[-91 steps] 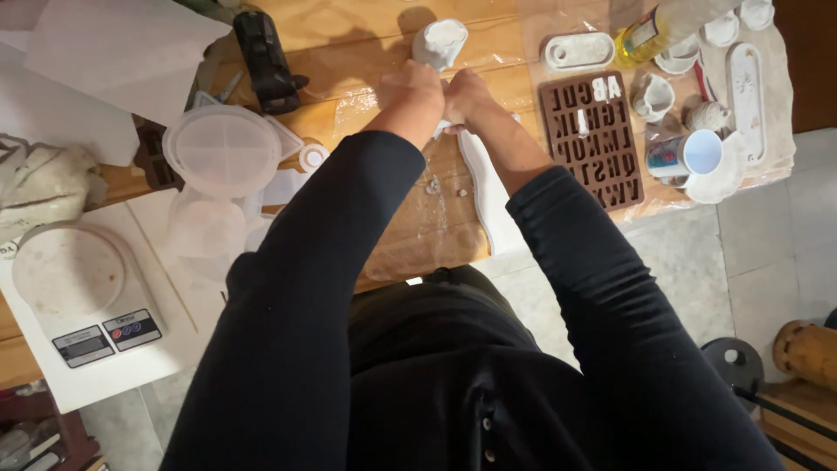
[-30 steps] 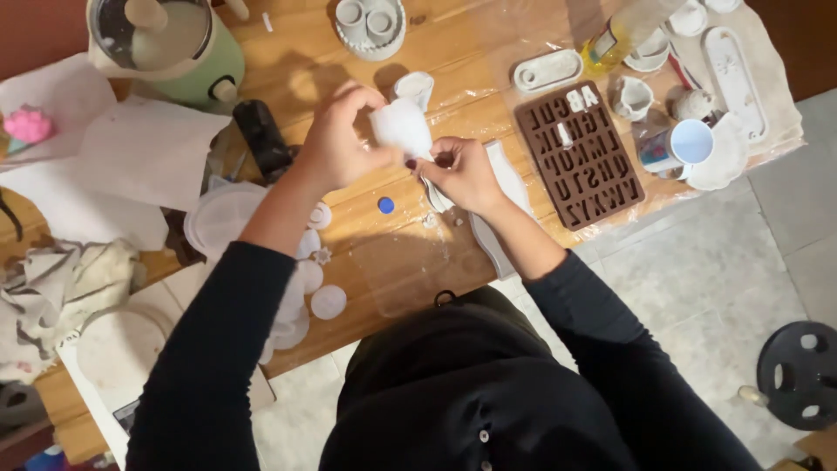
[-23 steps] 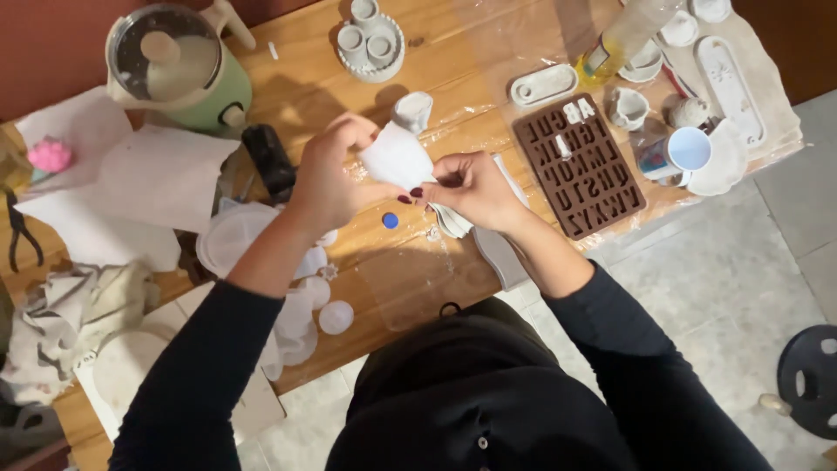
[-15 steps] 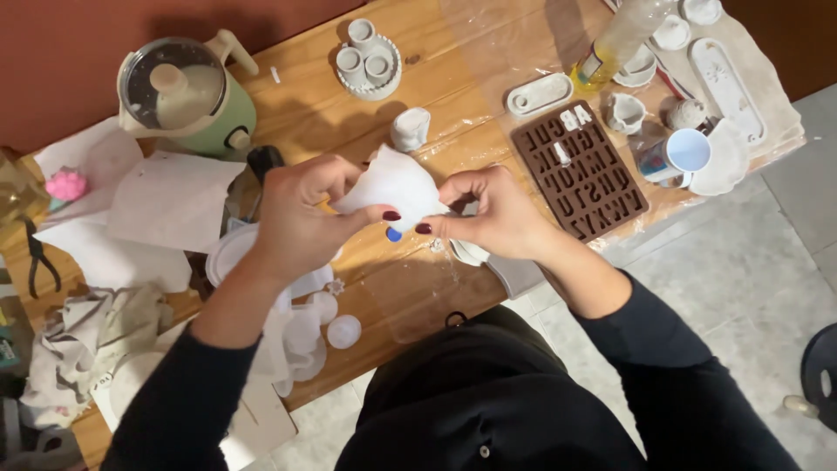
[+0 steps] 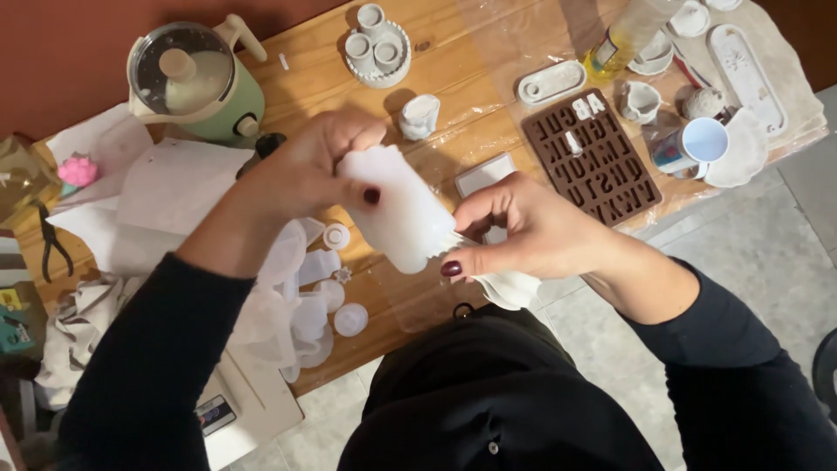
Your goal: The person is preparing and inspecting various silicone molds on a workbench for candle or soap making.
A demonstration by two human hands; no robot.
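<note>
A white, soft, cylinder-shaped mould point(image 5: 401, 209) is held up over the wooden table point(image 5: 471, 52), tilted from upper left to lower right. My left hand point(image 5: 301, 174) wraps its upper end, thumb pressed on the front. My right hand point(image 5: 514, 235) pinches the ribbed lower rim between thumb and fingers. Both arms wear black sleeves.
A brown letter mould point(image 5: 593, 157) lies to the right, with a blue-rimmed cup point(image 5: 702, 139), small white moulds point(image 5: 551, 83) and a yellow bottle point(image 5: 628, 30). A green electric pot point(image 5: 196, 83) stands at the far left, by white paper point(image 5: 166, 201). Small white cups point(image 5: 327, 292) sit near the table's front edge.
The mould has been lifted from low over the table toward the camera. It now fills more of the view, and my right hand has shifted onto its lower rim.
</note>
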